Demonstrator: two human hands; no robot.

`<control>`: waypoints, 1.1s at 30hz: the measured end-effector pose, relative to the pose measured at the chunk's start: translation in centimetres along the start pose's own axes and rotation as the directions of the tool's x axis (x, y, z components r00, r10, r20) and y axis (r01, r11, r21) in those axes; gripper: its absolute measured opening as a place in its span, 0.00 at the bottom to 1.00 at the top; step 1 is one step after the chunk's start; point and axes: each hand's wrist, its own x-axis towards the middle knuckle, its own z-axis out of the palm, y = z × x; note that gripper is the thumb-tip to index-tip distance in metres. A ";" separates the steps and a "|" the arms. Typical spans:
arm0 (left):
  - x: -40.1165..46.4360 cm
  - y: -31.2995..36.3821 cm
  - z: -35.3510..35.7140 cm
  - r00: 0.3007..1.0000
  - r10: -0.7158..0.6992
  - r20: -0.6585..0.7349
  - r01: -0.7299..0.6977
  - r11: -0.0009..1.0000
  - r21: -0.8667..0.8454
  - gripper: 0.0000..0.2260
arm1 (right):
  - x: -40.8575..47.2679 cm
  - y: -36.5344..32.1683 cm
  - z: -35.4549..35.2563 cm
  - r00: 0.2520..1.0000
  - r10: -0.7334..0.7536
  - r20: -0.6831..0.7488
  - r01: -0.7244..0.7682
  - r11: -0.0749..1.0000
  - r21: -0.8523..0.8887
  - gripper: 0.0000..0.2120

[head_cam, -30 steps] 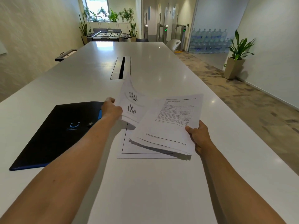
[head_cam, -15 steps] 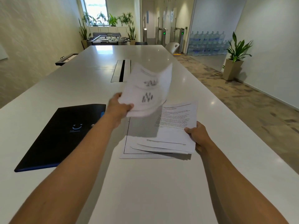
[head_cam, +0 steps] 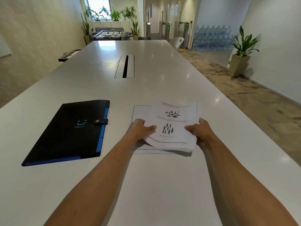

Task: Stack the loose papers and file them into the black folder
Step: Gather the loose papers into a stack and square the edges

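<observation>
A stack of white printed papers (head_cam: pixel 175 128) lies near the middle of the white table (head_cam: pixel 146 88), its top sheet showing small black figures. My left hand (head_cam: pixel 140 128) grips the stack's left edge, thumb on top. Gripping the right edge is my right hand (head_cam: pixel 199 129). One sheet with a thin black border (head_cam: pixel 140 111) lies flat beneath, sticking out to the left. The black folder (head_cam: pixel 70 132) with blue edging lies closed to the left of the papers, its snap strap fastened.
A cable slot (head_cam: pixel 125 66) is set into the table further back. The table's right edge runs beside a carpeted floor with a potted plant (head_cam: pixel 241 53). A chair (head_cam: pixel 176 42) stands at the far right of the table.
My left hand has carried the illustrated sheet from mid-air down onto the stack held by my right hand. Both hands now hold the stack's sides.
</observation>
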 end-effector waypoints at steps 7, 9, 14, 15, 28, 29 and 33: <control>0.9 -2.1 -0.2 0.891 0.073 -0.449 0.164 0.870 0.466 0.26 | -0.1 -0.4 0.2 1.000 -0.012 -0.009 0.011 0.999 -0.040 0.21; 1.3 -1.6 -0.1 0.905 0.063 -0.421 0.158 0.869 0.469 0.26 | -0.2 -0.5 0.4 1.000 -0.013 -0.007 0.013 0.999 -0.043 0.21; 2.3 0.1 -0.3 0.924 -0.027 -0.383 0.204 0.879 0.430 0.22 | -0.3 -0.5 0.3 1.000 -0.021 -0.005 0.020 0.997 -0.069 0.20; 2.4 0.2 -0.5 0.923 -0.053 -0.381 0.218 0.888 0.404 0.23 | -0.2 -0.5 0.3 1.000 -0.019 -0.007 0.018 0.997 -0.072 0.20; 3.5 0.0 -4.5 0.958 -0.203 -0.203 0.178 0.975 -0.132 0.33 | 0.4 -0.2 0.1 1.000 -0.018 -0.011 0.018 0.998 -0.059 0.19; 3.5 0.2 -5.5 0.960 -0.151 -0.237 0.134 0.987 -0.085 0.32 | 0.5 -0.2 0.1 1.000 -0.019 -0.011 0.019 0.998 -0.063 0.20; 1.8 3.0 -9.0 0.945 0.135 -0.299 -0.100 0.986 0.132 0.20 | 0.6 -0.1 -0.1 1.000 -0.015 -0.005 0.014 0.995 -0.097 0.22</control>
